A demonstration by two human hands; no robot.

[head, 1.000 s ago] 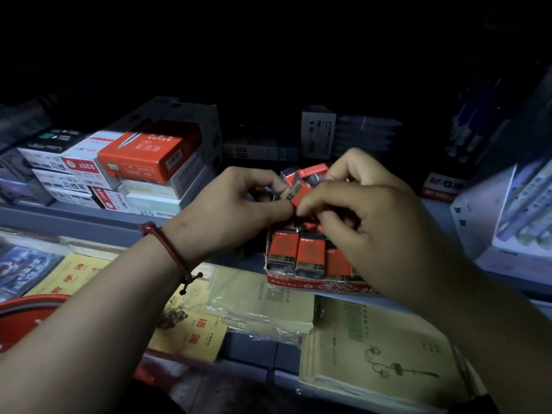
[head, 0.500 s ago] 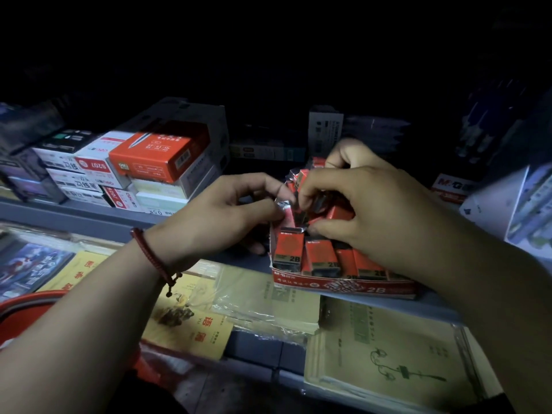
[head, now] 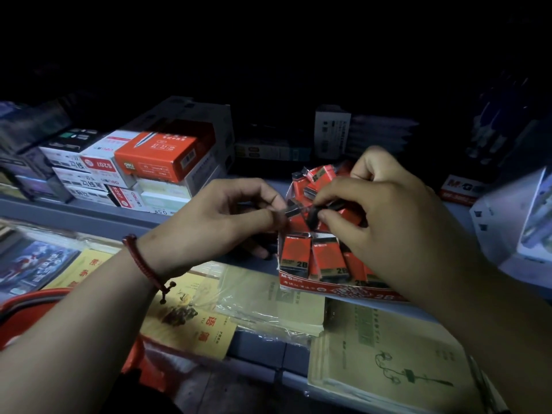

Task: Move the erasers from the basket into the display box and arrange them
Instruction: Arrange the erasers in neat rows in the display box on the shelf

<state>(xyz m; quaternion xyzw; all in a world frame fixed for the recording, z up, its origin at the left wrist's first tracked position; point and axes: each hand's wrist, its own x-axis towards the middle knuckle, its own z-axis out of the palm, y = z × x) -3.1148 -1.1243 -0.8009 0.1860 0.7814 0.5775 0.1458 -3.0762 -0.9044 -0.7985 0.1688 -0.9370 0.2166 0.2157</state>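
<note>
A red display box [head: 334,289] stands on the grey shelf edge, with red and black 2B erasers [head: 294,255] standing in its front row and more lying loose behind. My left hand [head: 221,222] pinches the end of one eraser [head: 291,211] over the box's left side. My right hand [head: 388,222] hovers over the box middle, fingers curled round a dark eraser [head: 313,216] and hiding the erasers beneath. A red basket rim [head: 27,303] shows at the lower left, under my left forearm.
Stacked pen boxes [head: 155,162] fill the shelf to the left. Notebooks in plastic [head: 268,300] and green exercise books [head: 388,363] lie on the lower shelf in front. A white carton [head: 513,210] stands at the right. The back of the shelf is dark.
Both hands have dropped from above the box to its top row. The erasers held high a second ago are now down among the ones in the box.
</note>
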